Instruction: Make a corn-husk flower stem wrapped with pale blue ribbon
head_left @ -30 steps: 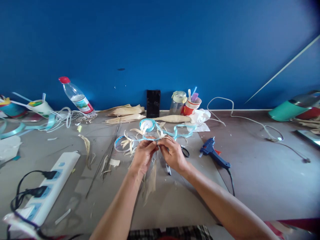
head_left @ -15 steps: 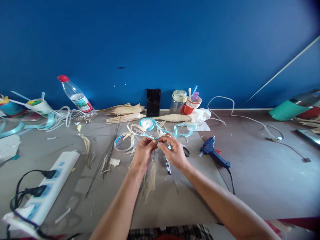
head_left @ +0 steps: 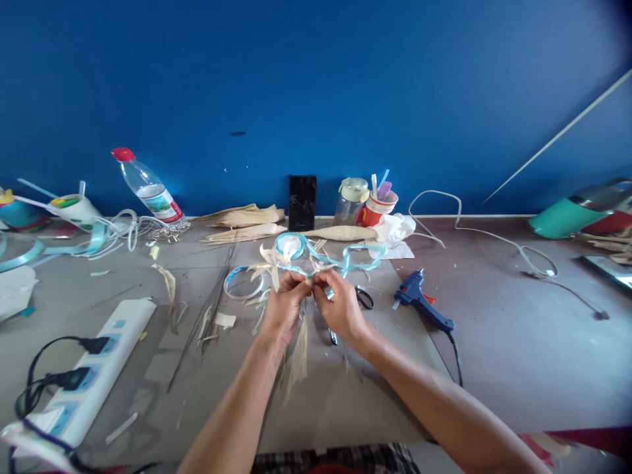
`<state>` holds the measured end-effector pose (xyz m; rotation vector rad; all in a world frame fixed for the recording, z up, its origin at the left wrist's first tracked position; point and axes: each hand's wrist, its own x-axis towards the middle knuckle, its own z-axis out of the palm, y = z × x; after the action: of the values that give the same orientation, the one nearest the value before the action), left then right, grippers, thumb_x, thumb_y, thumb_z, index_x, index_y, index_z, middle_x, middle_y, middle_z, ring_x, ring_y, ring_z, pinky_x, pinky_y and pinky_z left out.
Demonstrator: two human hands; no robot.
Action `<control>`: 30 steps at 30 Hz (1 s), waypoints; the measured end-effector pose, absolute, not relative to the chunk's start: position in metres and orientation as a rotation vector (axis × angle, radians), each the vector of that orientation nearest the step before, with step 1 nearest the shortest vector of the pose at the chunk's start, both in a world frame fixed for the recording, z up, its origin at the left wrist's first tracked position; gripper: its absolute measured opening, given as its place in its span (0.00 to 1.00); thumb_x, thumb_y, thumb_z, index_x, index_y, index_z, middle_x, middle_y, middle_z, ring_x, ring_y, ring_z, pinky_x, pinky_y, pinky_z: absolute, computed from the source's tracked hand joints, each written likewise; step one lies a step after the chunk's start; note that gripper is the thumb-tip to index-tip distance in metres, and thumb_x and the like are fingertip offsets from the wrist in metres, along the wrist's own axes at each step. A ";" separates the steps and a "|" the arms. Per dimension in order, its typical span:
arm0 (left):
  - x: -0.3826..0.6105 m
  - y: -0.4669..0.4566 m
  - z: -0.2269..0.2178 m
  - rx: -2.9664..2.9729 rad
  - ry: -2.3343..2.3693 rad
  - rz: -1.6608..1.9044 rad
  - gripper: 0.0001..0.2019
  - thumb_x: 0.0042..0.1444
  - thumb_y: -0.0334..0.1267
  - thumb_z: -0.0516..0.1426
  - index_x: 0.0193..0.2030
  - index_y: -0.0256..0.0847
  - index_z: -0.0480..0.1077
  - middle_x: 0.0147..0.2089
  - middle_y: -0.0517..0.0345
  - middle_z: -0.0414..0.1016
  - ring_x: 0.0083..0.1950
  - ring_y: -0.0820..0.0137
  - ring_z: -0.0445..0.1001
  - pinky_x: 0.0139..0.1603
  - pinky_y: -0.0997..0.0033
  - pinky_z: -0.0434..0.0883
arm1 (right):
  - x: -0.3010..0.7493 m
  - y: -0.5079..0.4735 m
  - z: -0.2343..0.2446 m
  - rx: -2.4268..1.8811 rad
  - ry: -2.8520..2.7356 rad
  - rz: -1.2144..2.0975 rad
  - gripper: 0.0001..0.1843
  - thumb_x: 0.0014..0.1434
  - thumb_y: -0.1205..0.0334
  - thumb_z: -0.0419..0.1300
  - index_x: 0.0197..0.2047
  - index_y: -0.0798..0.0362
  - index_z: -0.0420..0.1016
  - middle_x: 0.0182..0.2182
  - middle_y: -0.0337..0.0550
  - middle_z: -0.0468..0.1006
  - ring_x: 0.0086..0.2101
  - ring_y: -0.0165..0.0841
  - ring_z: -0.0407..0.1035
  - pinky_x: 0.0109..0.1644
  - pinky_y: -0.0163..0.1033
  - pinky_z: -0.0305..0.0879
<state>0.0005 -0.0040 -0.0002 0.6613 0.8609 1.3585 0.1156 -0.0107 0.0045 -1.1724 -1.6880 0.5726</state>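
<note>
My left hand and my right hand meet over the middle of the grey table, fingers pinched together. Between them they hold a small bundle of pale corn-husk strips wrapped with light blue ribbon. The ribbon trails back to a roll lying just beyond my fingers. A tape ring lies left of my left hand. Scissors lie partly hidden behind my right hand. Loose husk strips hang below my hands.
A blue glue gun lies to the right, its cord running toward me. A white power strip with black plugs sits front left. At the back stand a water bottle, a black phone, a jar and a red cup.
Both hands have drawn slightly closer together and shifted a little, still working the husk and ribbon bundle. Nothing else on the table has moved.
</note>
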 end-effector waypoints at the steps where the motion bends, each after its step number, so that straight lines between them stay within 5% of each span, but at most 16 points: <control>1: 0.001 -0.004 0.001 0.636 0.854 1.352 0.08 0.39 0.31 0.65 0.24 0.37 0.68 0.24 0.63 0.69 0.28 0.76 0.69 0.34 0.74 0.64 | 0.116 -0.010 0.005 -1.181 -1.689 0.573 0.05 0.52 0.70 0.52 0.30 0.53 0.68 0.28 0.42 0.72 0.31 0.33 0.67 0.37 0.37 0.63; 14: -0.004 -0.005 0.012 0.583 0.773 1.242 0.09 0.40 0.33 0.66 0.31 0.35 0.76 0.26 0.58 0.74 0.29 0.76 0.71 0.39 0.73 0.67 | 0.121 -0.003 0.009 -1.213 -1.500 0.840 0.07 0.48 0.69 0.53 0.29 0.53 0.71 0.27 0.39 0.75 0.28 0.31 0.68 0.35 0.36 0.64; 25: -0.001 -0.003 0.007 0.722 0.791 1.298 0.09 0.38 0.33 0.67 0.29 0.35 0.76 0.28 0.56 0.75 0.30 0.74 0.71 0.37 0.72 0.67 | 0.120 -0.007 0.011 -1.137 -1.654 0.597 0.07 0.50 0.71 0.52 0.28 0.52 0.70 0.28 0.42 0.74 0.32 0.33 0.68 0.38 0.38 0.64; 30: -0.001 -0.004 0.010 0.614 0.798 1.290 0.10 0.37 0.32 0.66 0.29 0.36 0.74 0.30 0.58 0.74 0.30 0.75 0.71 0.38 0.72 0.67 | 0.122 -0.003 0.012 -1.186 -1.456 0.911 0.03 0.48 0.66 0.55 0.29 0.53 0.69 0.24 0.38 0.71 0.25 0.29 0.63 0.29 0.35 0.60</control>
<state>-0.0008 -0.0041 0.0103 0.6139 0.7983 1.2897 0.1220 -0.0025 0.0120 -1.1857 -1.4560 0.9108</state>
